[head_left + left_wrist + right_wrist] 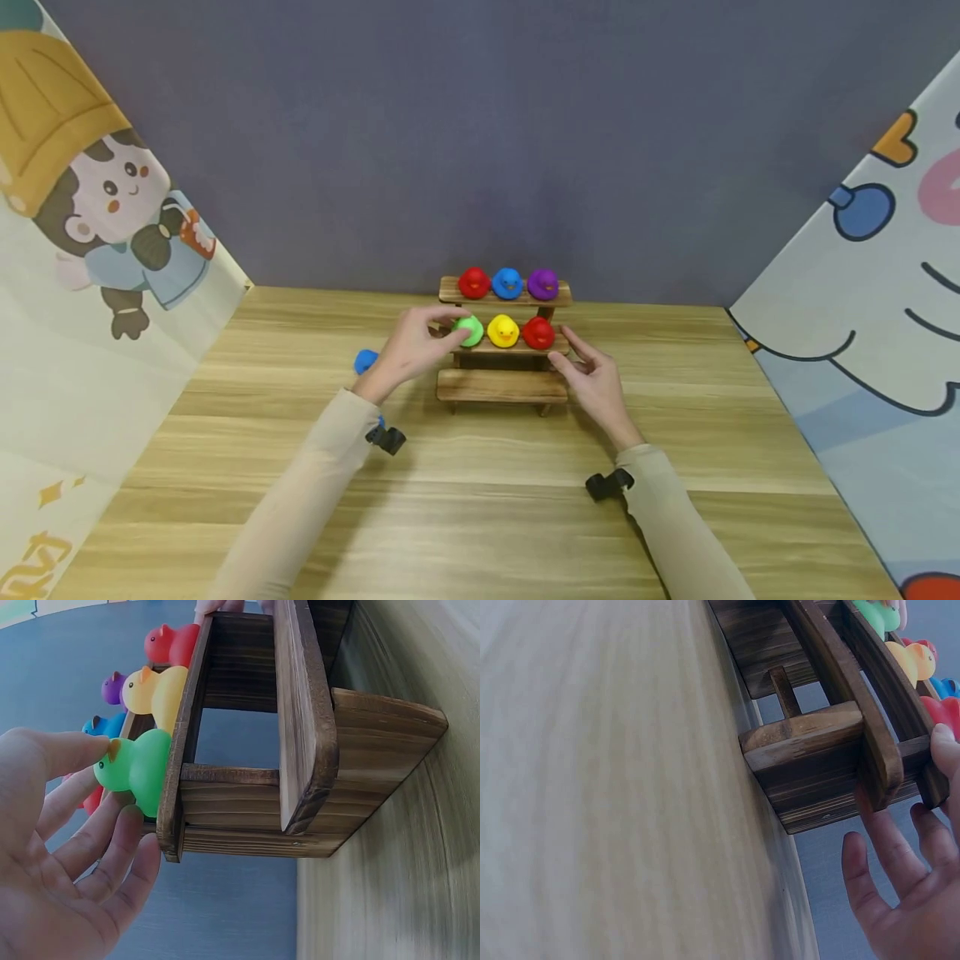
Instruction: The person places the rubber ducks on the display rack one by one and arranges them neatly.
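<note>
A three-tier wooden stand (501,386) holds rubber ducks on its upper two steps. At the left end of the middle step, my left hand (411,346) pinches a green duck (146,771), thumb at its beak and fingers behind it. Beside the green one sit a yellow duck (503,332) and a red duck (539,333). My right hand (596,387) grips the right end of that middle step, thumb in front and fingers round the back, close to the red duck. On the top step are another red duck (474,283), a blue duck (507,284) and a purple duck (543,284).
Left of the stand, a blue object (365,360) lies on the wooden table (480,517), partly behind my left wrist. More blue shows by the left sleeve (330,450). A dark grey wall (480,150) rises behind the stand, with cartoon-printed panels at both sides.
</note>
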Motion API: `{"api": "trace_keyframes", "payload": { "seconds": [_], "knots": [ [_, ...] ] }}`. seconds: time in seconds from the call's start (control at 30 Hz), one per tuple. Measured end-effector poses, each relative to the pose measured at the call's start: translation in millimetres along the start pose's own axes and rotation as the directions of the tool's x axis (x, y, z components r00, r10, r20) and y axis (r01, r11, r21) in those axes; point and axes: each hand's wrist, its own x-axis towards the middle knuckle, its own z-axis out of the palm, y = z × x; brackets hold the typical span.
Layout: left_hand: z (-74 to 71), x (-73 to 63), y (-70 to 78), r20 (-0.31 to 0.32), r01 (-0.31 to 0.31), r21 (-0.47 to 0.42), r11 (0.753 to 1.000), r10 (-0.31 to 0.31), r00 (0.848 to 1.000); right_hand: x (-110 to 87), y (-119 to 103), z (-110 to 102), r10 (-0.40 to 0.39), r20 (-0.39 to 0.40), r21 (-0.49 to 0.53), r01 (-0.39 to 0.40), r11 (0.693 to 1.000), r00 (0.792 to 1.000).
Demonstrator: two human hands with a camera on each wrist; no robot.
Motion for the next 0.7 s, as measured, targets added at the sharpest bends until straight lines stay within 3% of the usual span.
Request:
{"api": "trace_keyframes", "payload": {
  "seconds": [0.7],
  "knots": [
    [2.3,0.4,-4.8,-0.021,-0.007,-0.006,1.000,0.007,1.000,0.6,0.7,-0.3,0.013,0.005,0.004,-0.013,1.000,1.000]
  ]
}}
